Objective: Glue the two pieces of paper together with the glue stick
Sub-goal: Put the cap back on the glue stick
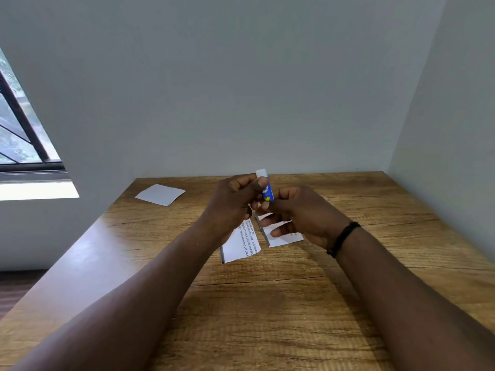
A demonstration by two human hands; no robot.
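Note:
A blue glue stick (267, 192) with a white cap stands upright between both hands, above the table. My left hand (233, 204) grips its upper part near the cap, thumb and fingers curled round it. My right hand (300, 212) pinches its lower end. Beneath the hands lie two paper pieces on the wooden table (267, 303): one with printed text (242, 243) to the left, a white piece (282, 235) to the right, partly hidden by my right fingers. A narrow gap separates them.
A third white paper piece (160, 194) lies at the table's far left. Walls close the table at the back and right. A window (18, 129) is at the left. A black band circles my right wrist (342, 239).

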